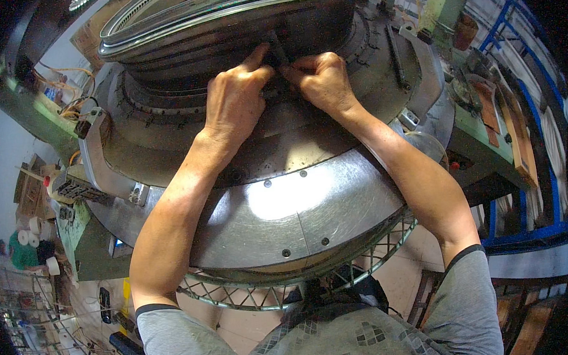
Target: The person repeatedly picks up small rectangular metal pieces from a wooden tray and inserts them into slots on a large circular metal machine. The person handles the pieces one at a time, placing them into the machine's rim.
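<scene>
Both my arms reach forward over a large round metal machine, which looks like a circular knitting machine. My left hand has its index finger stretched toward a narrow dark strip, the other fingers curled in; anything in them is hidden. Close beside it, my right hand is closed in a pinch at the strip's lower end. The strip stands against the dark cylinder wall, below a shiny ring. What the strip is made of cannot be told.
A polished metal rim plate with screws curves in front of me, above a lattice ring. Brackets stand at both sides. Green posts flank the machine. A blue rack stands right; white spools lie left.
</scene>
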A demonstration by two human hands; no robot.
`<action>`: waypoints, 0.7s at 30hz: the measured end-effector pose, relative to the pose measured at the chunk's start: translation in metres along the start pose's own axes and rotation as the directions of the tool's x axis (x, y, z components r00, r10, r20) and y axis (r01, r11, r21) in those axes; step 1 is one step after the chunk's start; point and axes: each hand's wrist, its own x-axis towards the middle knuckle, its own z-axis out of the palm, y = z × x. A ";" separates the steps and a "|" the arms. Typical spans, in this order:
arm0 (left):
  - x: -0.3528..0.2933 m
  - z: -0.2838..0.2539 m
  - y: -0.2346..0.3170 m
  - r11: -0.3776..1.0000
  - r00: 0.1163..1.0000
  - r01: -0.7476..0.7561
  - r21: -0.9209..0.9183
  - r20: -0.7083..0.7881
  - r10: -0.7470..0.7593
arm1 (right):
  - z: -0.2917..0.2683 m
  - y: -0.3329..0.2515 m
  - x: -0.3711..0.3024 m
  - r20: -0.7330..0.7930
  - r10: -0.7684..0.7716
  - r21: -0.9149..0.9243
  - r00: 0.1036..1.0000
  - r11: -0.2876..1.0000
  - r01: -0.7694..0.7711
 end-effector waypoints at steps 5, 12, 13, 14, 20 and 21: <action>0.000 0.001 -0.001 1.000 1.000 -0.012 -0.006 -0.010 0.012 | -0.001 0.000 0.000 0.011 0.010 -0.011 1.000 1.000 -0.010; 0.000 0.001 0.000 1.000 1.000 -0.019 -0.023 -0.015 0.019 | 0.000 0.008 0.002 0.009 -0.047 -0.056 0.999 0.997 0.047; 0.000 0.001 0.000 0.999 0.999 -0.028 -0.031 -0.027 0.027 | 0.000 0.009 0.002 0.011 -0.049 -0.063 0.999 0.997 0.050; 0.000 0.001 0.000 0.999 1.000 -0.023 -0.028 -0.019 0.023 | 0.000 0.009 0.002 0.012 -0.052 -0.070 0.999 0.996 0.053; 0.000 0.001 0.001 1.000 1.000 -0.019 -0.015 -0.008 0.019 | 0.000 0.008 0.002 0.014 -0.035 -0.084 0.999 0.996 0.036; 0.000 0.002 0.001 1.000 1.000 -0.019 -0.015 -0.010 0.019 | -0.001 0.007 0.002 0.016 -0.029 -0.081 0.999 0.996 0.030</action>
